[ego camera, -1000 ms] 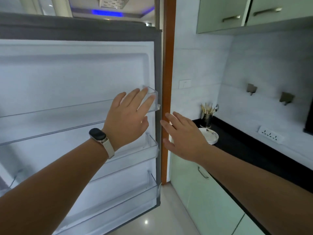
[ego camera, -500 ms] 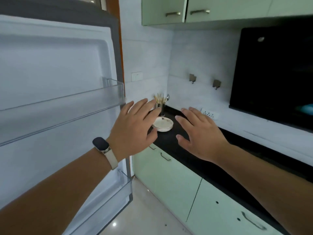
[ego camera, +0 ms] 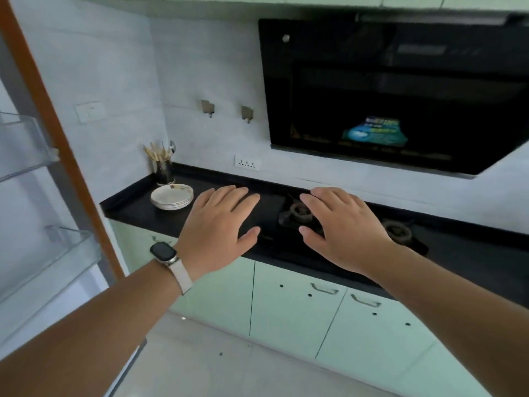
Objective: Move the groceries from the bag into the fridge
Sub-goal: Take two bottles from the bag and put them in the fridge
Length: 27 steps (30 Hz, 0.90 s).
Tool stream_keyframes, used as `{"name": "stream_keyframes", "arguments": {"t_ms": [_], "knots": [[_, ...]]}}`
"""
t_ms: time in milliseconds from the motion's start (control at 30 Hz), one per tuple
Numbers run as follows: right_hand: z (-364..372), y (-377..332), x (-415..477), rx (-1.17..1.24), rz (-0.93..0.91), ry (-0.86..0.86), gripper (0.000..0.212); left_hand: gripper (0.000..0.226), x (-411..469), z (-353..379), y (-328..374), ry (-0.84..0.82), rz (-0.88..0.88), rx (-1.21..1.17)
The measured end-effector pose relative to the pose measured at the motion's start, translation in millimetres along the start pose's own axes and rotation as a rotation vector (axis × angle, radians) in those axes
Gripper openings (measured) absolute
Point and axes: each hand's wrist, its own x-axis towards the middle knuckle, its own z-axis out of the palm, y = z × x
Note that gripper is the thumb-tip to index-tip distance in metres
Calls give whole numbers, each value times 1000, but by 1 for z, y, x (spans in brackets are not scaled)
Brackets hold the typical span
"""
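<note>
Metal cup w/ chopsticks + spoon — L hand, R hand outspread

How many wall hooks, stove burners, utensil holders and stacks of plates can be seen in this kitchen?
Wall hooks: 2
Stove burners: 2
Utensil holders: 1
Plate stacks: 1
Total: 6

The fridge is seen in white, the counter in black, the cabinets in pale green. The hood is coloured black, with a blue sticker. A cream strap is worn with a black watch.
</note>
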Motion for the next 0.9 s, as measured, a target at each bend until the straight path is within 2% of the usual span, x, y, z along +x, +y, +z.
{"name": "stream_keyframes", "arguments": {"t_ms": [267,633,900], "knots": [[-2,92,-81,-12,172,-29,61,59,43,23,107,-39,125,-84],[-1,259,-243,-41,423,-134,64,61,110,73,324,-100,293,-238],[2,347,-355,-40,602,-171,62,62,140,95,467,-102,453,-342]]}}
